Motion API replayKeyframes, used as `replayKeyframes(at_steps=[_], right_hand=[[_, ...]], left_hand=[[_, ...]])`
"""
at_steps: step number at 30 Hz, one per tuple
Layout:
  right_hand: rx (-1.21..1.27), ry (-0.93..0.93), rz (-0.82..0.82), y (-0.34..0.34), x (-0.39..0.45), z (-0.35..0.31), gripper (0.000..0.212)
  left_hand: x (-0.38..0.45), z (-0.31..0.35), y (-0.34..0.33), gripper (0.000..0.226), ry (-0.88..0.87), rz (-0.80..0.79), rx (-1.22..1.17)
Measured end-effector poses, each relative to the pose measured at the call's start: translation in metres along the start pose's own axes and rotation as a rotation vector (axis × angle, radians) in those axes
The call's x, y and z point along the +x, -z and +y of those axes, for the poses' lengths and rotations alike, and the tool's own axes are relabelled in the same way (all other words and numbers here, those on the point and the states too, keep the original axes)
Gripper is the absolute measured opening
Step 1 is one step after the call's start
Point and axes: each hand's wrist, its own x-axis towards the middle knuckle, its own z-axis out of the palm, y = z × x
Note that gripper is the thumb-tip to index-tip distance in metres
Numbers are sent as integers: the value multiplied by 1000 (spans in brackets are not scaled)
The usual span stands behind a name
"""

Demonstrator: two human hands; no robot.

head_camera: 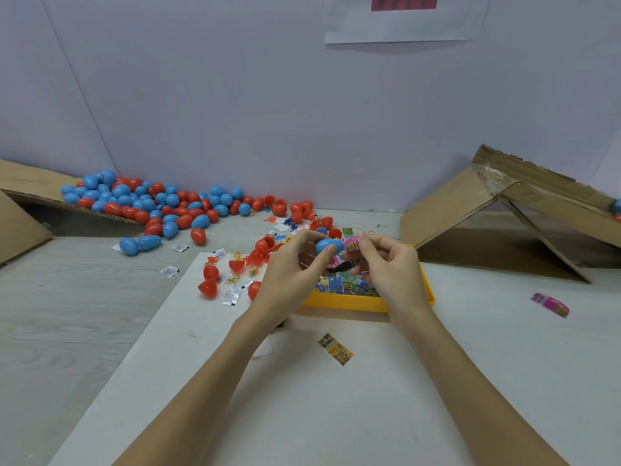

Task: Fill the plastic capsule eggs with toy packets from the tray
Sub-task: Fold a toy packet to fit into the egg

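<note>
My left hand holds a blue capsule egg half between thumb and fingers, above the yellow tray. My right hand pinches a pink toy packet right beside the egg half's opening. The tray holds several colourful toy packets, partly hidden by both hands.
A heap of blue and red capsule eggs lies at the back left on a cardboard flap. Loose red egg halves and small white sachets sit left of the tray. A yellow packet lies in front, a pink packet at the right, a cardboard box behind.
</note>
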Motion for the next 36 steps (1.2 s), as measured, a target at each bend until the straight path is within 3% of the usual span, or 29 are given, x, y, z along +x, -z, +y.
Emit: replayKeyframes(at_steps=[11, 20, 27, 36], right_hand=[[43, -12, 19, 0, 1, -1, 24], [-148, 78, -88, -3, -3, 1, 27], [22, 48, -59, -1, -1, -2, 26], [19, 81, -119, 2, -1, -3, 23]], left_hand=[[1, 0, 1, 28, 18, -2, -16], [1, 2, 3, 32, 21, -16, -58], [2, -2, 3, 32, 37, -57, -102], [3, -1, 4, 31, -4, -24, -66]])
